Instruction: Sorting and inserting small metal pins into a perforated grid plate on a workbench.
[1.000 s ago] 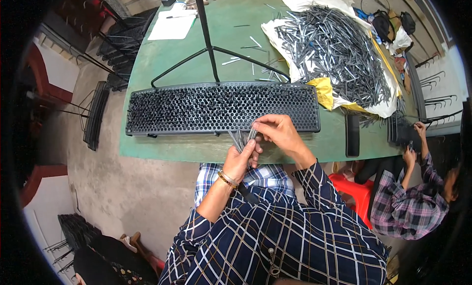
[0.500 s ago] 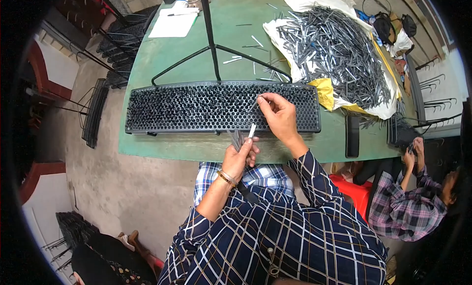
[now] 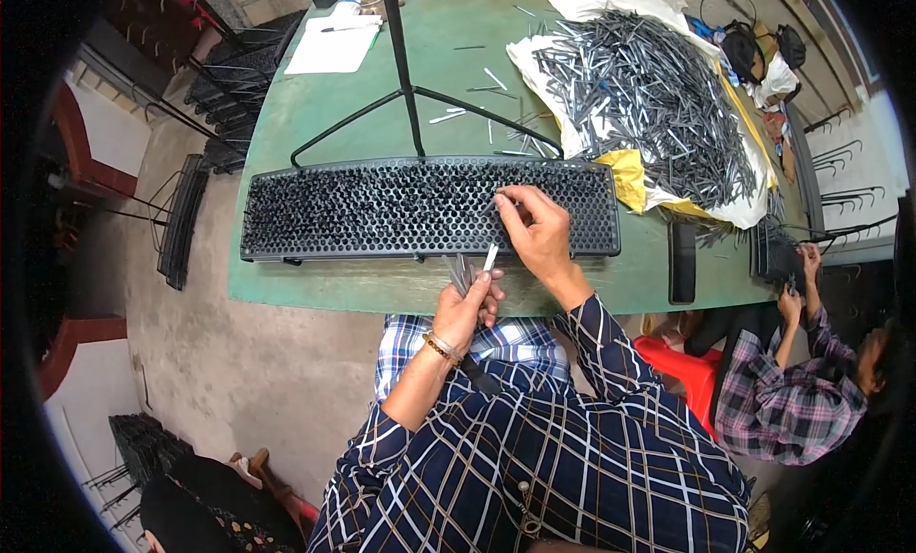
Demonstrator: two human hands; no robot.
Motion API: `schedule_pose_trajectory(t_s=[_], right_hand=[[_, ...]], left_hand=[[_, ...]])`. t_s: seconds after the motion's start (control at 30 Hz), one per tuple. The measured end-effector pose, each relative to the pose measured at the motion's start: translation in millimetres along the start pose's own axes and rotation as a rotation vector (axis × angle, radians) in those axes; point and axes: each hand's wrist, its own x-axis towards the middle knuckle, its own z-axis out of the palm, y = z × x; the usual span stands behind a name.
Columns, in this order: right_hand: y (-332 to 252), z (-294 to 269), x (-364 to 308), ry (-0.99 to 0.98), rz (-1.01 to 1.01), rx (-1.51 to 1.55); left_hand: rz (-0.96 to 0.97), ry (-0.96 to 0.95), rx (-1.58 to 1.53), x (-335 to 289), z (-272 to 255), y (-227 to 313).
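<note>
On the near part of the green table lies a long black perforated panel [image 3: 324, 214], its many round holes partly filled with dark upright pieces. My left hand [image 3: 460, 312] is closed around a small bundle of thin grey strips [image 3: 462, 272], just off the panel's near edge; one pale strip [image 3: 490, 257] sticks up beside the thumb. Over the right half of the panel, my right hand [image 3: 542, 236] pinches thumb and forefinger together at the holes. A thin dark strip seems to show at those fingertips, partly hidden by them.
A heap of loose grey strips [image 3: 649, 109] lies on white and yellow sacking at the far right. A black frame [image 3: 410, 95] rises behind the panel. A black oblong case [image 3: 682, 262] sits to its right. Another person [image 3: 792, 391] works at the right edge.
My right hand stays at nearly the same spot on the panel, its fingers slightly shifted. The left hand still holds its bundle. The other person's hands have moved a little.
</note>
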Motion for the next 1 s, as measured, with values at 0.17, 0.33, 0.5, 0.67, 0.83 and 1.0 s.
schedule_pose_trajectory(t_s=[0.17, 0.33, 0.5, 0.67, 0.83, 1.0], right_hand=[[-4, -3, 3, -0.086, -0.126, -0.078], [7, 0, 1, -0.119, -0.194, -0.11], [8, 3, -2, -0.11, -0.159, -0.096], [0, 0, -2, -0.135, -0.032, -0.102], [0, 7, -5, -0.14, -0.055, -0.068], [3, 8, -5, -0.11, -0.128, -0.156]], left_hand=[[0.002, 0.019, 0.004, 0, -1, -1], [-0.006, 0.028, -0.002, 0, -1, -2], [-0.01, 0.026, 0.0, -1, -1, 0], [-0.011, 0.029, -0.006, -2, 1, 1], [-0.026, 0.034, -0.014, -2, 2, 0], [-0.034, 0.027, -0.018, -2, 4, 1]])
